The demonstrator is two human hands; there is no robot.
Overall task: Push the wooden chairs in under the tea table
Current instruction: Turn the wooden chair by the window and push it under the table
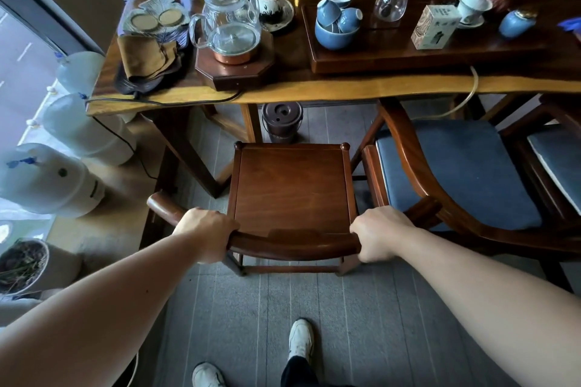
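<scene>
Both forearms reach forward over the grey floor (361, 308), and two white shoes (301, 339) stand on it below them. Beyond, the long slab worktop (314, 89) spans the room, with a glass kettle (231, 22) and blue cups (338, 22) on it. A cushioned chair (456, 173) sits to the right, its front tucked under the worktop edge. Just beside it, the bare wooden chair (290, 188) stands on the floor, its seat front just short of the worktop edge. Left hand (206, 234) and right hand (382, 234) are each wrapped tight around its curved back rail.
</scene>
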